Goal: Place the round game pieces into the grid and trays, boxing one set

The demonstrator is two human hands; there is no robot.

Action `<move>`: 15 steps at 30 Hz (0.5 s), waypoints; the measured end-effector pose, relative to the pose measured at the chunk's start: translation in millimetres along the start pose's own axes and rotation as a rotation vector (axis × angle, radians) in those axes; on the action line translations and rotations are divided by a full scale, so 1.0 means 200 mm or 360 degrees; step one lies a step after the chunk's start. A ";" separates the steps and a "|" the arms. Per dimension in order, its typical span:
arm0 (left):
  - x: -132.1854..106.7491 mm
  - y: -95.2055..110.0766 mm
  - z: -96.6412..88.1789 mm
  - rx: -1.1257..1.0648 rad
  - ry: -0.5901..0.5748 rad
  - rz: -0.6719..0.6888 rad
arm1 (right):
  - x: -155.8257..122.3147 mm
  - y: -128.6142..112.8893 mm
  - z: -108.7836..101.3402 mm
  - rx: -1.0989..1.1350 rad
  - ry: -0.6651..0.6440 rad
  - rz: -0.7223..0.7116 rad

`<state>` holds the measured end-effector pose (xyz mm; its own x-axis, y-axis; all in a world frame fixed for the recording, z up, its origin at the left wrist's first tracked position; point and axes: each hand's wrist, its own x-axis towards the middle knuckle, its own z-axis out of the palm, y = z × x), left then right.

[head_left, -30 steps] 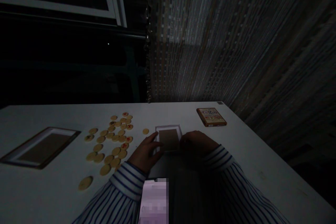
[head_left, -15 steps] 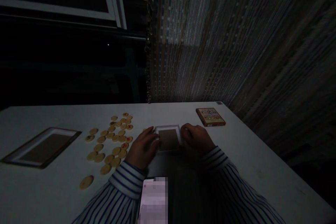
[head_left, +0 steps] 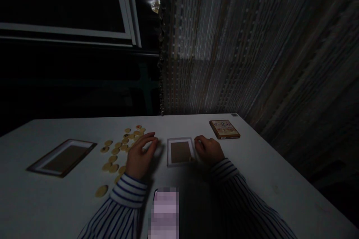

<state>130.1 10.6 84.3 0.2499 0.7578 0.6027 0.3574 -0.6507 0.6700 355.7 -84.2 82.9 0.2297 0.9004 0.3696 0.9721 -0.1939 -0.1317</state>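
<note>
My left hand (head_left: 141, 155) hovers over the table left of a small open box tray (head_left: 181, 152), its fingers curved and a gap showing between thumb and forefinger. A round wooden Chinese chess piece (head_left: 159, 142) lies just past the fingertips, partly hidden. More such pieces (head_left: 113, 159) are scattered left of this hand, some with red or dark marks. One piece (head_left: 191, 158) sits in the tray's lower right corner. Beside the tray's right rim is my right hand (head_left: 209, 150), fingers curled in; whether they grip anything is hidden.
Another open box half (head_left: 63, 157) with a brown bottom lies at the left of the white table (head_left: 252, 179). A closed printed box (head_left: 224, 129) stands at the back right. A phone (head_left: 165, 213) is at the near edge. A string curtain (head_left: 202, 63) hangs behind.
My left hand has drawn back leftward from the tray, so the tray's left side now shows. A piece has become visible in the tray's corner. My right hand stays beside the rim.
</note>
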 end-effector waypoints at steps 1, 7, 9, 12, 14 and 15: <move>0.01 0.01 -0.02 -0.0005 0.0012 -0.0024 | 0.00 0.00 0.00 0.0008 0.0013 0.0006; 0.02 -0.01 -0.17 0.0045 0.0035 -0.0055 | 0.00 0.01 -0.02 0.0123 0.0101 0.0031; 0.02 -0.04 -0.24 0.0061 0.0050 -0.0062 | 0.00 0.01 -0.03 0.0209 0.0130 0.0024; 0.01 -0.08 -0.33 0.0087 0.0074 -0.0146 | 0.00 0.02 -0.04 0.0398 0.0209 0.0013; 0.00 -0.11 -0.38 0.0106 0.0096 -0.0197 | 0.01 0.01 -0.04 0.0528 0.0264 0.0016; -0.01 -0.12 -0.40 0.0115 0.0100 -0.0209 | 0.01 0.01 -0.05 0.0585 0.0284 0.0012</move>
<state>48.8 21.2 101.7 0.1406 0.8302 0.5394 0.4479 -0.5392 0.7131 357.9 -86.2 92.1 0.2728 0.8114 0.5170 0.8963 -0.0191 -0.4430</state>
